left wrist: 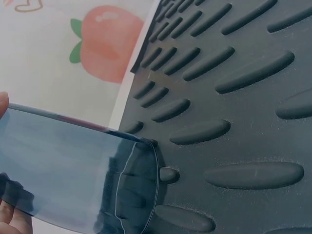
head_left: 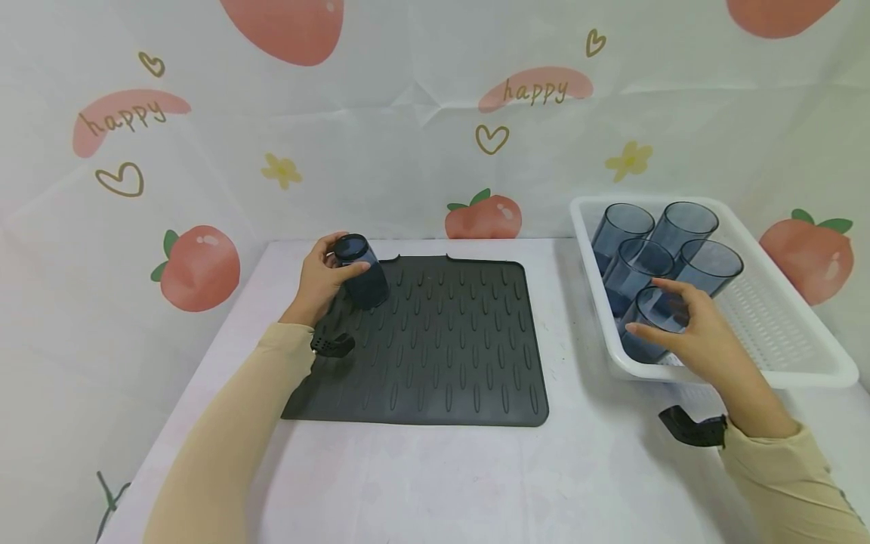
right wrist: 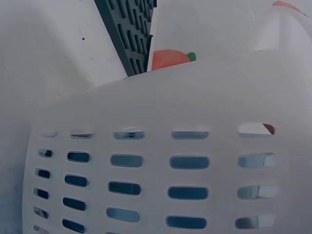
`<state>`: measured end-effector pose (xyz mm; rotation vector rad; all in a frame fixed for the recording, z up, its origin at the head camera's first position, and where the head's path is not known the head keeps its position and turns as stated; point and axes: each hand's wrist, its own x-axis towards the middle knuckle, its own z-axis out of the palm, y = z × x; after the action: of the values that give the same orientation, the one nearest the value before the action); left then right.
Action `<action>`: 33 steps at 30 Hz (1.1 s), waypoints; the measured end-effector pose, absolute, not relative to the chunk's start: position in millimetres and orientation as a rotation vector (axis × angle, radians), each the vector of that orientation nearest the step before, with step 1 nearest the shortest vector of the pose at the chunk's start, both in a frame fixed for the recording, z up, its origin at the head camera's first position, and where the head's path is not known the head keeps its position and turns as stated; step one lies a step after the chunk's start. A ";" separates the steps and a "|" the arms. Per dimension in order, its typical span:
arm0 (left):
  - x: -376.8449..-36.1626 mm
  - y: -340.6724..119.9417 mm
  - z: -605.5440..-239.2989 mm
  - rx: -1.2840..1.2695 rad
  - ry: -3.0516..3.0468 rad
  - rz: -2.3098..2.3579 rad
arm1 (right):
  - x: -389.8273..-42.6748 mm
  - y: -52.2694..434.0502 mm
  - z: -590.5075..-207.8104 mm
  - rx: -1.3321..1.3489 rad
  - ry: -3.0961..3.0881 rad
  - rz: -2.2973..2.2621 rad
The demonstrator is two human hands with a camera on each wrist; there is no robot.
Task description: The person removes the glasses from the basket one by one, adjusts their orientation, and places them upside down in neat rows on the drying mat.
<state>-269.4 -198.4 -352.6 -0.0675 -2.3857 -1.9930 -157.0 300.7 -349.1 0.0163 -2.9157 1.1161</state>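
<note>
My left hand (head_left: 325, 273) grips a blue-tinted drinking glass (head_left: 367, 284) over the back left corner of the black ridged mat (head_left: 435, 344). The glass is upside down, its thick base uppermost. In the left wrist view, the rim end of this glass (left wrist: 63, 165) is right at the mat's ridges. At the right, my right hand (head_left: 703, 336) curls thumb and fingers about the rim of the nearest blue glass (head_left: 642, 344), which leans in a white plastic basket (head_left: 809, 355). The right wrist view shows only the basket's slotted wall (right wrist: 156, 102), with the hand hidden.
Several more blue glasses (head_left: 686, 223) stand close together, mouths up, in the basket's left part. The mat and basket rest on a white-covered table (head_left: 435, 483). Directly behind hangs a white cloth (head_left: 381, 174) printed with peaches.
</note>
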 end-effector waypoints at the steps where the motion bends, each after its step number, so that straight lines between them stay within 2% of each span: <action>1: -269.0 -198.2 -352.3 -0.064 -2.386 -1.992 | -157.3 300.9 -349.4 0.025 -2.914 1.112; 11: -269.9 -198.7 -353.7 -0.074 -2.387 -1.983 | -159.3 305.2 -351.7 0.102 -2.936 1.036; 19: -283.0 -206.7 -371.9 -0.084 -2.377 -1.957 | -156.9 306.9 -350.0 0.119 -2.939 0.999; 33: -286.3 -209.3 -373.1 -0.121 -2.392 -1.943 | -150.3 304.8 -349.3 -0.073 -2.911 1.001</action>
<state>-286.3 -209.3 -373.1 -0.1212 -2.3918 -1.9428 -150.3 304.8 -349.3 -0.0730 -2.9113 1.0010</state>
